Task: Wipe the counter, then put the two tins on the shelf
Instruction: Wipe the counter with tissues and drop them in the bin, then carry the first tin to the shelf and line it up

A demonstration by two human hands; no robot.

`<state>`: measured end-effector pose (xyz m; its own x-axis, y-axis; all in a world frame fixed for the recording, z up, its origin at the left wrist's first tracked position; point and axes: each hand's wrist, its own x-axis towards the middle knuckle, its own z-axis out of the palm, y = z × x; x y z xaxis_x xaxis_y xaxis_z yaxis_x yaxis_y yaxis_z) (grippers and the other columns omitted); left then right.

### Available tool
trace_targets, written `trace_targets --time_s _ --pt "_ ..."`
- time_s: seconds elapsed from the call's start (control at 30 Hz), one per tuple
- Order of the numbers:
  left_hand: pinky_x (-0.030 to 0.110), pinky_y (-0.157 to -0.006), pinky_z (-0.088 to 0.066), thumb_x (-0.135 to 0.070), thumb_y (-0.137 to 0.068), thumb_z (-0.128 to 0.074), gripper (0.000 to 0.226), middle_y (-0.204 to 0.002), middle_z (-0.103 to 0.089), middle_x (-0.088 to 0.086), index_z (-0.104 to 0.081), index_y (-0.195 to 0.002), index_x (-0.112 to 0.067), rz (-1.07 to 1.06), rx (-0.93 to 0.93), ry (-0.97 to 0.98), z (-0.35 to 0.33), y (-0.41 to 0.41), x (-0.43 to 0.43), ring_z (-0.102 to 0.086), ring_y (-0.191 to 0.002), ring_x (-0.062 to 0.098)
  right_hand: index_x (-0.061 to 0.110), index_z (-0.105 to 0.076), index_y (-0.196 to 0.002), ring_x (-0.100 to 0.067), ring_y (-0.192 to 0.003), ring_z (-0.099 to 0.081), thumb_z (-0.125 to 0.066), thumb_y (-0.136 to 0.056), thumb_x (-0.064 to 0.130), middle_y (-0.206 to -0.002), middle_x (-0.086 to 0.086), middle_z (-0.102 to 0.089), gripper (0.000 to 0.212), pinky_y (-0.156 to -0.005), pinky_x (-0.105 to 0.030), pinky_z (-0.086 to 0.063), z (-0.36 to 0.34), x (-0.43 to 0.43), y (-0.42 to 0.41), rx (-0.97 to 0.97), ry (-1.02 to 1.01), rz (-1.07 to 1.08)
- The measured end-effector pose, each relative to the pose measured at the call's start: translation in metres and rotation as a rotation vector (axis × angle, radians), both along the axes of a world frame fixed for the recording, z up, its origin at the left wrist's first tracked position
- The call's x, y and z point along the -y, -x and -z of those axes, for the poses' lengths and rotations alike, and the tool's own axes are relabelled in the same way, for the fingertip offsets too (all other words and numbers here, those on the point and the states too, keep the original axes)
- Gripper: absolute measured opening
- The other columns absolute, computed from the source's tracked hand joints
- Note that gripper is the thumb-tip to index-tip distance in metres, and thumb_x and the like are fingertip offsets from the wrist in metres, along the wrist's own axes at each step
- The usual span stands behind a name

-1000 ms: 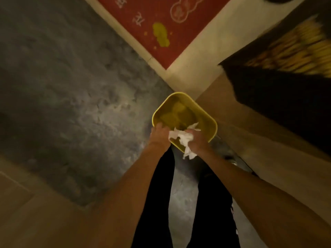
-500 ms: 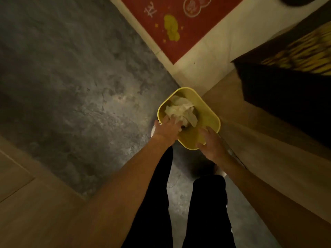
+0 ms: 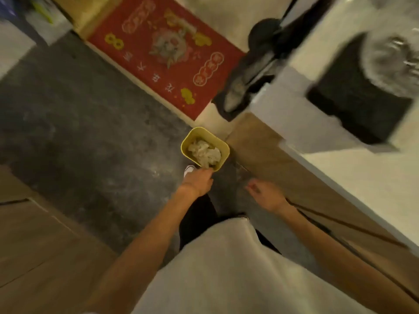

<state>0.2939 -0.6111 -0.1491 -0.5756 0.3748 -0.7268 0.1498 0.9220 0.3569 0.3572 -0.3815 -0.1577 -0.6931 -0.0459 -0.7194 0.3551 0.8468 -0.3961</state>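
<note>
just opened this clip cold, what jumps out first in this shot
A small yellow bin stands on the dark floor at centre, holding crumpled white paper. The left hand is at its near rim; the right hand hangs empty beside it. Behind the bin lies a red patterned mat.

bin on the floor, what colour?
Yellow bin, crumpled white paper inside. Head view, the only one.

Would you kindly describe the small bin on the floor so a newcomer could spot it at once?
Start at the red patterned doormat on the dark grey stone floor. Just below its near corner, against the wooden cabinet base, stands a small yellow plastic bin. It alone is yellow, with crumpled white paper inside.
</note>
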Motion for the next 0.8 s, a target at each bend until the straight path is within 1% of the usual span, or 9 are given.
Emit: trace_targets --time_s 0.07,0.13,0.27,0.33,0.43,0.53,0.67,0.73,0.8 --pt "0.042 -0.104 -0.045 -0.022 -0.102 -0.045 0.035 -0.136 -0.056 0.013 -0.053 -0.134 -0.013 -0.044 0.009 -0.050 -0.020 -0.031 -0.027 -0.056 -0.122 0.031 0.015 -0.068 -0.105 -0.027 -0.096 -0.064 -0.054 -0.098 0.031 -0.104 -0.010 -0.070 0.022 -0.082 -0.035 -0.047 -0.016 -0.036 -0.050 -0.015 -0.018 0.058" --pt "0.043 -0.105 -0.045 -0.023 -0.102 -0.046 0.037 -0.140 -0.055 0.011 -0.053 -0.137 -0.016 0.008 0.022 -0.097 -0.039 -0.062 -0.068 -0.054 -0.126 0.029 0.012 -0.070 -0.104 -0.031 -0.100 -0.064 -0.058 -0.096 0.027 -0.106 -0.013 -0.070 0.021 -0.086 -0.038 -0.048 -0.033 -0.079 -0.109 -0.090 -0.060 0.148" --pt "0.041 -0.101 -0.048 -0.028 -0.101 -0.047 0.036 -0.136 -0.059 0.006 -0.054 -0.136 -0.024 0.254 -0.044 -0.133 -0.060 -0.105 -0.151 -0.058 -0.121 0.026 0.010 -0.072 -0.111 -0.033 -0.106 -0.064 -0.061 -0.095 0.024 -0.111 -0.014 -0.071 0.023 -0.090 -0.040 -0.050 -0.053 -0.152 -0.217 -0.159 -0.155 0.417" --pt "0.043 -0.100 -0.049 -0.031 -0.100 -0.047 0.037 -0.135 -0.059 0.005 -0.054 -0.136 -0.025 0.411 -0.064 -0.123 -0.070 -0.117 -0.188 -0.058 -0.119 0.026 0.006 -0.071 -0.114 -0.034 -0.110 -0.063 -0.062 -0.095 0.021 -0.115 -0.016 -0.071 0.025 -0.094 -0.040 -0.049 -0.063 -0.180 -0.261 -0.147 -0.177 0.576" --pt "0.049 -0.102 -0.047 -0.039 -0.099 -0.046 0.042 -0.142 -0.055 0.003 -0.051 -0.139 -0.028 0.621 -0.070 -0.096 -0.087 -0.121 -0.235 -0.058 -0.121 0.026 0.003 -0.069 -0.119 -0.035 -0.116 -0.062 -0.062 -0.095 0.019 -0.122 -0.018 -0.070 0.029 -0.102 -0.041 -0.045 -0.077 -0.204 -0.312 -0.104 -0.215 0.784" --pt "0.050 -0.102 -0.046 -0.043 -0.098 -0.044 0.044 -0.143 -0.053 0.002 -0.052 -0.138 -0.028 0.774 -0.091 -0.085 -0.105 -0.111 -0.277 -0.056 -0.123 0.027 0.004 -0.068 -0.121 -0.034 -0.117 -0.063 -0.062 -0.095 0.021 -0.124 -0.018 -0.069 0.031 -0.103 -0.038 -0.045 -0.083 -0.215 -0.339 -0.106 -0.200 0.973" --pt "0.047 -0.093 -0.051 -0.042 -0.098 -0.044 0.034 -0.126 -0.062 0.003 -0.063 -0.120 -0.025 0.949 -0.130 -0.096 -0.120 -0.088 -0.328 -0.061 -0.109 0.026 0.006 -0.063 -0.129 -0.033 -0.125 -0.058 -0.058 -0.098 0.025 -0.133 -0.017 -0.064 0.037 -0.108 -0.037 -0.040 -0.090 -0.220 -0.337 -0.086 -0.100 1.163" --pt "0.044 -0.090 -0.051 -0.039 -0.099 -0.043 0.030 -0.119 -0.064 0.003 -0.063 -0.115 -0.024 0.989 -0.157 -0.107 -0.124 -0.079 -0.353 -0.062 -0.106 0.025 0.009 -0.062 -0.130 -0.029 -0.126 -0.056 -0.059 -0.097 0.027 -0.135 -0.014 -0.063 0.038 -0.107 -0.033 -0.039 -0.097 -0.223 -0.330 -0.128 -0.060 1.248" --pt "0.041 -0.089 -0.051 -0.037 -0.100 -0.043 0.028 -0.116 -0.065 0.003 -0.063 -0.114 -0.023 0.992 -0.204 -0.130 -0.128 -0.072 -0.376 -0.062 -0.102 0.024 0.017 -0.063 -0.130 -0.020 -0.123 -0.057 -0.059 -0.097 0.032 -0.133 -0.007 -0.063 0.037 -0.103 -0.027 -0.039 -0.109 -0.228 -0.321 -0.206 -0.033 1.313"
